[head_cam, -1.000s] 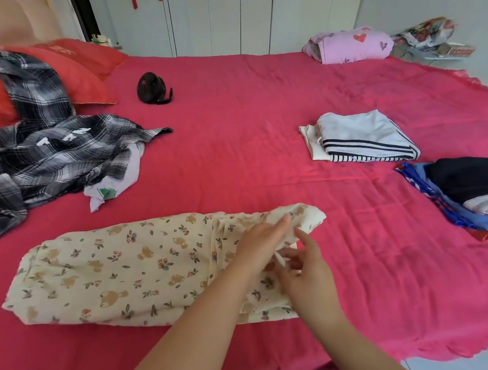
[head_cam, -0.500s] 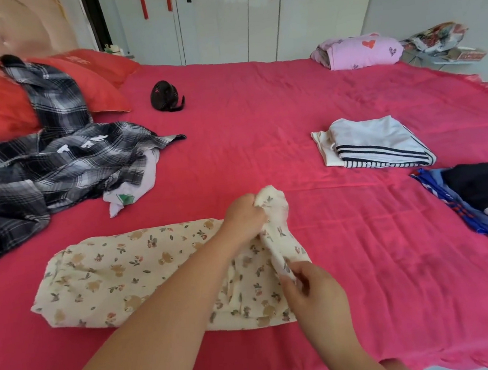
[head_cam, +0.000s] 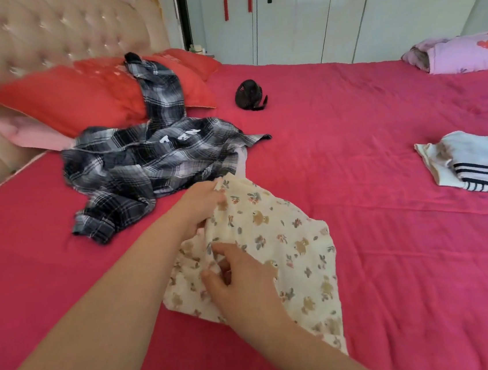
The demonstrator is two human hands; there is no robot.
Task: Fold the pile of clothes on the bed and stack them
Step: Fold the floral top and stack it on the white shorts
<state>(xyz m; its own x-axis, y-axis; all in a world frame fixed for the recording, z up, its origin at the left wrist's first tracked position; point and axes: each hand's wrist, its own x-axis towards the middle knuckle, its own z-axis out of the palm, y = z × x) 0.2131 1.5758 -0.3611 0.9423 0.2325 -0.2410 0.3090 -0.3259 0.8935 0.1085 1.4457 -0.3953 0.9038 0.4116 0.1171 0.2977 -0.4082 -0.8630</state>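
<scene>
Folded over since a moment ago, the cream floral garment (head_cam: 287, 240) now lies doubled on the red bed (head_cam: 382, 140) in front of me. My left grip (head_cam: 205, 201) clutches its far corner, fingers curled into the cloth, just beside the crumpled plaid shirt (head_cam: 150, 161). My right grip (head_cam: 240, 278) pinches a fold of it nearer to me. A folded striped garment (head_cam: 481, 166) lies well apart to the right.
</scene>
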